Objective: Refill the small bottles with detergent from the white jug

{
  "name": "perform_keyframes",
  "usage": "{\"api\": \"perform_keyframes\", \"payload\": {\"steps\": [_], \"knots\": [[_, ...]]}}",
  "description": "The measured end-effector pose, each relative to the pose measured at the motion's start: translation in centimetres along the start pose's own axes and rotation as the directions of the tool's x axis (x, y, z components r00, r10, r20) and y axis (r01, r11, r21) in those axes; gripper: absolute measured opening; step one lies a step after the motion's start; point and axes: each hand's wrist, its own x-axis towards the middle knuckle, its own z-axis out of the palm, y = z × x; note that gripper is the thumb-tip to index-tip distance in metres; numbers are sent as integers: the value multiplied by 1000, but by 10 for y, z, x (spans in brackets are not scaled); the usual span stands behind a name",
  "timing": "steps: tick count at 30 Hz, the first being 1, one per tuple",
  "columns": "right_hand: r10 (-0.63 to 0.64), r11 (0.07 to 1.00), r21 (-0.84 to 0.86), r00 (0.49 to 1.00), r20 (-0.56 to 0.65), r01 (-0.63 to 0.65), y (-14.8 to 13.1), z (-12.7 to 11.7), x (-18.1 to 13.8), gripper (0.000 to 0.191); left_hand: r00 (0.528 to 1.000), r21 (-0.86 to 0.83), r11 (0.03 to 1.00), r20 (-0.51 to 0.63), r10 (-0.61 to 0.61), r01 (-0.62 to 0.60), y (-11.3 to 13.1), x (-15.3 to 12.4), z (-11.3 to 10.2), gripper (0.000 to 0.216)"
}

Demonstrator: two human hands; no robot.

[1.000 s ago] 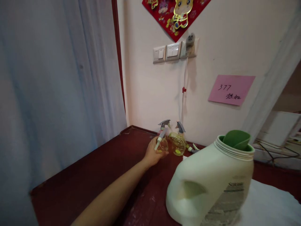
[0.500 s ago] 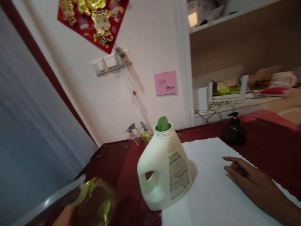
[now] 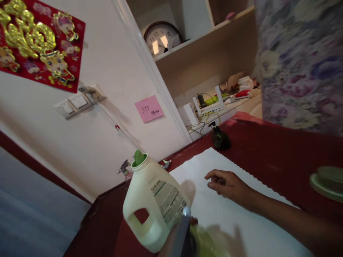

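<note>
My left hand [image 3: 171, 239] is at the bottom edge, mostly hidden and blurred, gripping a see-through container with a yellow-green tint [image 3: 207, 242]. A long grey part [image 3: 182, 228] sticks up from it; its exact kind is unclear. Just behind stands a big pale-green detergent jug [image 3: 150, 200], uncapped, its green spout [image 3: 139, 157] showing in the neck. The container overlaps the jug's lower right in the view. My right hand [image 3: 227, 184] hovers over or rests on a white sheet [image 3: 198, 166], holding nothing, thumb and index finger apart, the other fingers curled.
A dark pump bottle [image 3: 220, 137] stands past the sheet's far corner. Near the wall is a spray bottle [image 3: 125, 169]. A round green object [image 3: 328, 182] lies on the red table [image 3: 270, 160] at right. A router [image 3: 210, 107] sits on the shelf behind.
My left hand has brought the yellow-green container from the lower left to the front of the jug, over the sheet. The view has turned right and tilted. My right hand keeps its pose.
</note>
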Motion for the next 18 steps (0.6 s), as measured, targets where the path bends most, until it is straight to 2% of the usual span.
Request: {"api": "perform_keyframes", "payload": {"steps": [6,10,13,16,18], "knots": [[-92,968,239,994,65,74,-15,-15,10,63,993,69,992,54,102,-106,29,41,61,101],[-136,943,327,971,199,65,-22,-27,14,78,987,25,987,47,155,-156,45,66,90,95],[-86,946,324,957,276,-8,-17,-31,14,87,969,-4,977,128,212,-213,43,83,102,91],[-24,953,297,961,276,-61,-8,-29,14,82,956,-82,972,181,232,-221,30,91,108,79],[-9,960,272,970,243,-59,-4,-28,14,75,960,-116,970,161,230,-213,21,91,110,73]]}}
